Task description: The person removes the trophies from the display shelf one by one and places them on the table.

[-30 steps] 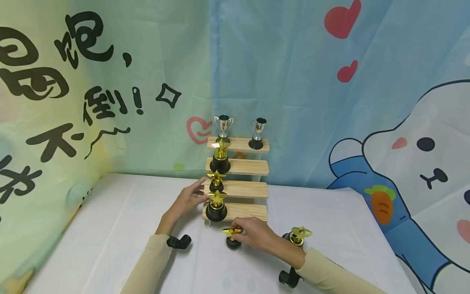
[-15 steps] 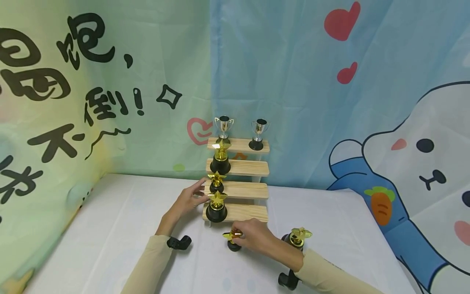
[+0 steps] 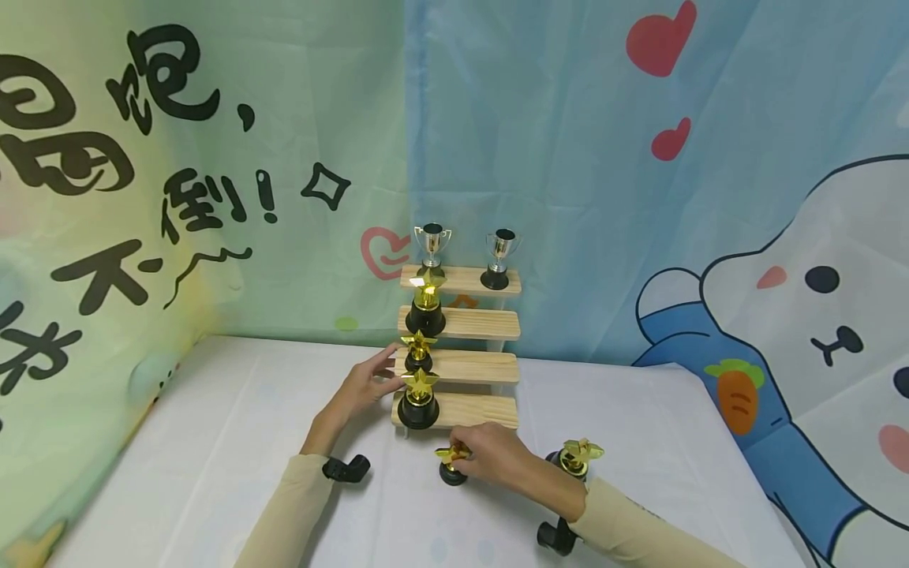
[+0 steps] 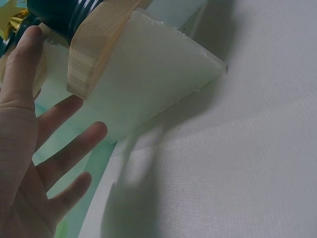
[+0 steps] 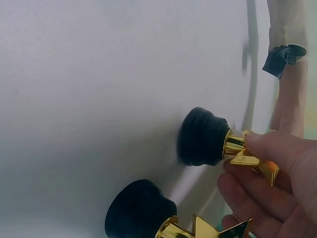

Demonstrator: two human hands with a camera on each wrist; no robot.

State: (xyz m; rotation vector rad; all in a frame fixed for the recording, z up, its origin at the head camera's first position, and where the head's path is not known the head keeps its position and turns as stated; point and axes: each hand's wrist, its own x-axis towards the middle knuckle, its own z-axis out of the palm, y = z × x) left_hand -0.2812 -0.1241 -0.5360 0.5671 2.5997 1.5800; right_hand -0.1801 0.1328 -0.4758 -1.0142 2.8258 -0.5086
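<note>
Pastel cloth backdrop (image 3: 554,118), printed with black lettering, red hearts and a white cartoon animal, stands behind a tabletop (image 3: 213,442) covered in white. On it is a stepped display stand (image 3: 479,364) with four pale wooden shelves and a translucent side panel (image 4: 133,74). Its top shelf carries a left silver cup (image 3: 432,237) and a right silver cup (image 3: 501,246). Below, each at the left end of its shelf, stand the upper star trophy (image 3: 426,317), the smaller middle star trophy (image 3: 419,359) and the lower star trophy (image 3: 419,410).

The left hand (image 3: 367,381) is at the stand's left side, fingers spread and gripping nothing. In front of the stand, the right hand (image 3: 490,454) pinches a small star trophy (image 3: 452,475) by its gold part, black base downward; whether that base touches the tabletop I cannot tell. Another star trophy (image 3: 581,454) is farther right, partly hidden by the right forearm.
</note>
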